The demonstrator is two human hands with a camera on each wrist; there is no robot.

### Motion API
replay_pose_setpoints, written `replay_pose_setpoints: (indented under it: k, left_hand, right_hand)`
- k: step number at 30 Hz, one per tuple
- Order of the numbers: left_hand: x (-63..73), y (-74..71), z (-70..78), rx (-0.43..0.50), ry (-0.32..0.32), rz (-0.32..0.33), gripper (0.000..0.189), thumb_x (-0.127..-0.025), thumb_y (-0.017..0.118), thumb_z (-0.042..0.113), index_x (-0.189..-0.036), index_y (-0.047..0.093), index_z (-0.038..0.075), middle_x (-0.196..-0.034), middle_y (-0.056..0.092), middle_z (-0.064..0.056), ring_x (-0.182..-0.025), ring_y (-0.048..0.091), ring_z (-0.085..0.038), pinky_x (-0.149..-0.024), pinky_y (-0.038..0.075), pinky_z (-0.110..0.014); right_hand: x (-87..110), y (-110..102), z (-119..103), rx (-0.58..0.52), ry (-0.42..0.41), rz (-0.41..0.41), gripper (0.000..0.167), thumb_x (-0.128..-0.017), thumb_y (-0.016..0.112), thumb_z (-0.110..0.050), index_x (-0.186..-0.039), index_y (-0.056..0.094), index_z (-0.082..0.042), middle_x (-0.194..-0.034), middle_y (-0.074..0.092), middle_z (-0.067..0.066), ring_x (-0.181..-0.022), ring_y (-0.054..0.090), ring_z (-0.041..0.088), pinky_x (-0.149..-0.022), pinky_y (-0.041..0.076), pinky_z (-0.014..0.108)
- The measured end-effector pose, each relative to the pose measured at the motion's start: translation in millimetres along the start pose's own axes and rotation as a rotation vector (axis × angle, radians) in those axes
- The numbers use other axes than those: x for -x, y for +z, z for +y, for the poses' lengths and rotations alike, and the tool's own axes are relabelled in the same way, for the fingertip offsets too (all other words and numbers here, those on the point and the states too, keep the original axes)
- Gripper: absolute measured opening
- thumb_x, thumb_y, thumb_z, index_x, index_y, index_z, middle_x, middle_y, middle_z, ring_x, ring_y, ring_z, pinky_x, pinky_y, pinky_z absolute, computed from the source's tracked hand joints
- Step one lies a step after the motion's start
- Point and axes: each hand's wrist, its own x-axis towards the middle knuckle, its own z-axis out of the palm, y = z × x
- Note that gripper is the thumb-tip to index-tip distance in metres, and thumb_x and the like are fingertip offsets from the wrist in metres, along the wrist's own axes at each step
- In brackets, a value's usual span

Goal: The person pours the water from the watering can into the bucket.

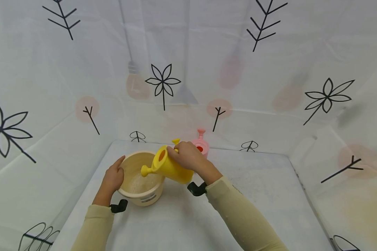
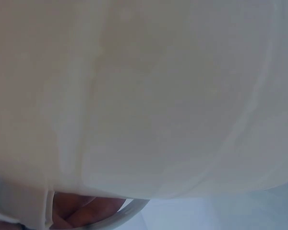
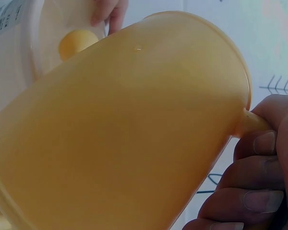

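My right hand (image 1: 188, 155) grips the handle of a yellow watering can (image 1: 172, 169), fingers curled round it in the right wrist view. The can is tilted left, its round spout head (image 1: 146, 170) over the inside of a cream plastic bucket (image 1: 144, 197). My left hand (image 1: 113, 177) holds the bucket at its left side, thumb along the rim. In the left wrist view the bucket wall (image 2: 173, 96) fills most of the picture, and curled fingers (image 2: 93, 211) show through a loop at its side. Shallow clear liquid seems to lie at the bucket's bottom.
A pink watering can (image 1: 201, 143) stands behind my right hand, partly hidden. A small yellow knob-like piece (image 1: 176, 141) shows beside it. The white table (image 1: 238, 209) meets patterned white cloth walls (image 1: 188, 115) at the back and sides.
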Motion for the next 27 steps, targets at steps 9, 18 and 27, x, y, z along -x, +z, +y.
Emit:
replay_pose_setpoints:
  k: [9,18,27]
  left_hand:
    - [0.2,0.4,-0.7,-0.007,-0.008,-0.002,0.058,-0.097,0.022,0.012,-0.155,0.025,0.015,-0.152,0.034,-0.026,-0.129,0.044,-0.045,-0.102,0.038,-0.057]
    - [0.2,-0.1,0.0,-0.004,-0.005,0.002,0.058,-0.097,0.022,0.011,-0.155,0.025,0.014,-0.152,0.034,-0.026,-0.131,0.042,-0.045,-0.104,0.037,-0.058]
    - [1.1,0.0,0.1,-0.005,-0.017,-0.009,0.058,-0.098,0.022,0.012,-0.155,0.024,0.015,-0.153,0.033,-0.026,-0.132,0.041,-0.045,-0.104,0.037,-0.058]
  right_hand:
    - [-0.7,1.1,0.6,-0.003,0.01,0.0,0.047,-0.097,0.042,-0.048,-0.078,0.065,-0.012,-0.064,0.054,0.004,-0.065,0.056,0.018,-0.058,0.046,0.026]
    - [-0.8,1.1,0.8,-0.01,0.012,-0.001,0.046,-0.097,0.042,-0.048,-0.079,0.065,-0.013,-0.066,0.057,0.004,-0.066,0.056,0.018,-0.059,0.047,0.027]
    - [-0.2,1.8,0.6,-0.009,0.014,0.002,0.047,-0.097,0.042,-0.048,-0.078,0.065,-0.012,-0.065,0.056,0.004,-0.065,0.057,0.018,-0.059,0.047,0.026]
